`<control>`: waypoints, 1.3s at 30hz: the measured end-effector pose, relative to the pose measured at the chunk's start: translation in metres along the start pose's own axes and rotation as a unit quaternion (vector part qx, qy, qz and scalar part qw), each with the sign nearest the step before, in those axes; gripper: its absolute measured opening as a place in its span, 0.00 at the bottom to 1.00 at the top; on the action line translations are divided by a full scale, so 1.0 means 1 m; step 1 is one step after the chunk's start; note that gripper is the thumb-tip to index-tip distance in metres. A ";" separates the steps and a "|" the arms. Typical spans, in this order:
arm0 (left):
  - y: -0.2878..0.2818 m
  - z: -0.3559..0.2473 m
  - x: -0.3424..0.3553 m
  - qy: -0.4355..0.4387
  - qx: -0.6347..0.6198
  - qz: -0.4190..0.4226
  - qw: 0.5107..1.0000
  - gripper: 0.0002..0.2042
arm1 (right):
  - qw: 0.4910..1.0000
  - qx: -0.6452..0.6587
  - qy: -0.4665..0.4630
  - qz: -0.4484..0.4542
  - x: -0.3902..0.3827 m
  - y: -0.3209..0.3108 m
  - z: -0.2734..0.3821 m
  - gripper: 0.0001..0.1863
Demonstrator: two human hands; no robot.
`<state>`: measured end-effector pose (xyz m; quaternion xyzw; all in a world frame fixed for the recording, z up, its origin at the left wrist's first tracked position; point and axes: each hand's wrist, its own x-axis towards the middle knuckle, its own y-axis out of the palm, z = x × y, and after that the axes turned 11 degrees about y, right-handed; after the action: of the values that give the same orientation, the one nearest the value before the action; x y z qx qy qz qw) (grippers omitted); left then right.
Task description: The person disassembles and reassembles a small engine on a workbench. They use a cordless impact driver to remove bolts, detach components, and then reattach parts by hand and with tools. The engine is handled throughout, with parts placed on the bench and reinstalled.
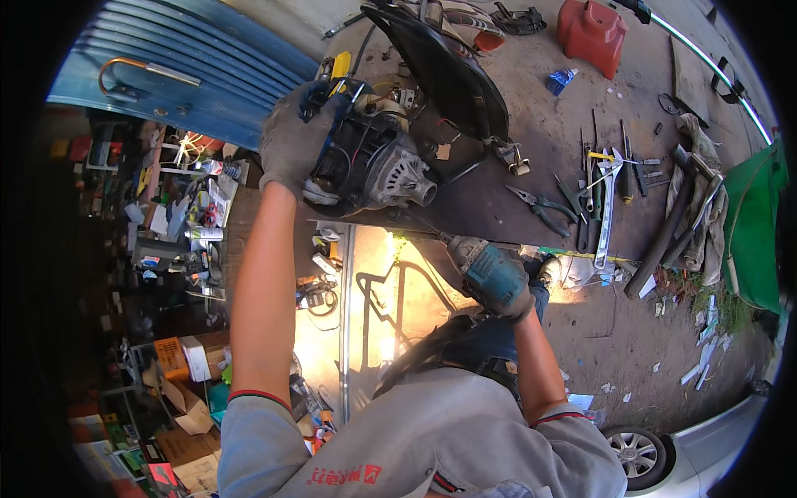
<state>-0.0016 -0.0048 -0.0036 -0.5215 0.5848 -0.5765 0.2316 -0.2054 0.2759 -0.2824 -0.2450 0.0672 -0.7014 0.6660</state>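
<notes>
A dark small engine assembly point(369, 166) with a silver slotted housing rests on the metal workbench point(531, 232) near its front edge. My left hand point(295, 137), in a dark grey glove, is closed on the upper left of this engine. My gloved right hand point(506, 299) grips a teal power tool point(490, 270) below the bench edge; its long thin bit points up-left toward the engine's underside. Whether the bit touches the engine is unclear. A black curved plastic part point(448, 75) lies behind the engine.
Pliers point(544, 207), an adjustable wrench point(603, 216), several screwdrivers and rags point(706, 199) lie right of the engine. A red jerrycan point(591, 37) stands behind. At left are a blue metal panel point(174, 50) and cluttered boxes point(187, 390). A silver car point(714, 440) is at lower right.
</notes>
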 end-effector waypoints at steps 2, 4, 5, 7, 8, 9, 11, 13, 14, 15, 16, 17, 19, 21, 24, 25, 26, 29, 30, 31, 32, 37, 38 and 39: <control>-0.005 -0.006 0.001 -0.017 0.000 0.009 1.000 0.27 | 1.000 -0.011 -0.016 0.006 0.002 -0.006 0.003 0.23; -0.009 -0.007 0.002 -0.027 0.010 0.020 0.999 0.28 | 0.993 -0.059 -0.096 -0.045 0.003 -0.011 0.009 0.22; -0.007 -0.008 0.003 -0.024 0.012 0.019 0.999 0.28 | 0.996 -0.032 -0.068 -0.055 0.007 -0.021 0.027 0.22; -0.010 -0.012 -0.001 -0.021 0.015 0.022 0.999 0.28 | 0.999 -0.024 -0.015 -0.045 -0.005 -0.034 0.032 0.21; -0.012 -0.014 -0.002 -0.018 0.023 0.025 0.999 0.28 | 0.997 -0.051 -0.008 -0.051 -0.008 -0.043 0.033 0.21; -0.012 -0.016 -0.001 -0.013 0.026 0.029 0.999 0.28 | 0.995 -0.081 0.002 -0.059 -0.010 -0.055 0.036 0.21; -0.016 -0.016 -0.003 -0.025 0.030 0.037 0.999 0.29 | 0.989 -0.132 -0.014 -0.069 0.001 -0.100 0.068 0.22; -0.014 -0.017 -0.001 -0.041 0.023 0.049 0.998 0.31 | 0.996 -0.004 0.029 -0.085 0.008 -0.143 0.090 0.24; -0.016 -0.018 -0.001 -0.045 0.034 0.045 0.997 0.31 | 0.983 0.129 0.096 -0.083 0.004 -0.163 0.089 0.24; -0.015 -0.021 -0.001 -0.048 0.043 0.041 0.997 0.32 | 0.947 0.263 0.156 -0.100 -0.001 -0.183 0.088 0.25; -0.015 -0.024 -0.001 -0.050 0.053 0.041 0.996 0.32 | 0.895 0.371 0.220 -0.113 0.000 -0.202 0.091 0.26; -0.018 -0.027 -0.001 -0.060 0.034 0.041 0.997 0.33 | 0.895 0.372 0.200 -0.141 0.009 -0.227 0.093 0.27; -0.020 -0.036 0.000 -0.067 -0.002 0.049 0.997 0.35 | 0.893 0.335 0.186 -0.237 0.041 -0.266 0.095 0.28; -0.018 -0.012 -0.005 -0.027 -0.006 0.038 0.999 0.36 | 0.900 0.260 0.168 -0.307 0.078 -0.305 0.076 0.27; -0.025 -0.002 -0.016 -0.024 0.071 0.045 0.996 0.32 | 0.915 0.163 0.138 -0.343 0.115 -0.354 -0.018 0.27; -0.033 -0.026 -0.017 -0.068 0.110 0.072 0.989 0.31 | 0.916 0.126 0.132 -0.357 0.123 -0.370 -0.053 0.27; -0.036 -0.039 -0.015 -0.112 0.146 0.098 0.978 0.29 | 0.918 0.068 0.132 -0.368 0.131 -0.383 -0.084 0.27; -0.026 -0.032 -0.016 -0.168 0.007 0.087 0.982 0.26 | 0.911 -0.080 0.148 -0.377 0.153 -0.421 -0.174 0.23; -0.024 -0.029 -0.019 -0.150 0.007 0.059 0.987 0.26 | 0.903 -0.170 0.137 -0.369 0.163 -0.427 -0.190 0.25; -0.018 -0.025 -0.022 -0.130 0.007 0.031 0.991 0.26 | 0.887 -0.260 0.125 -0.361 0.172 -0.431 -0.201 0.27; -0.014 -0.021 -0.024 -0.107 0.006 0.005 0.994 0.26 | 0.861 -0.349 0.110 -0.352 0.180 -0.434 -0.212 0.29; -0.022 0.014 -0.023 -0.048 -0.096 0.016 0.994 0.23 | 0.849 -0.393 0.156 -0.317 0.208 -0.415 -0.206 0.26; -0.024 0.027 -0.023 -0.044 -0.139 0.022 0.989 0.24 | 0.842 -0.411 0.210 -0.278 0.210 -0.409 -0.197 0.24; -0.027 0.024 -0.019 -0.037 -0.186 0.030 0.981 0.24 | 0.827 -0.432 0.266 -0.241 0.207 -0.408 -0.192 0.23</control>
<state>0.0351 0.0071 0.0098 -0.5585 0.6885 -0.4305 0.1695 -0.6553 0.0740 -0.2254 -0.3197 0.4766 -0.7771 0.2583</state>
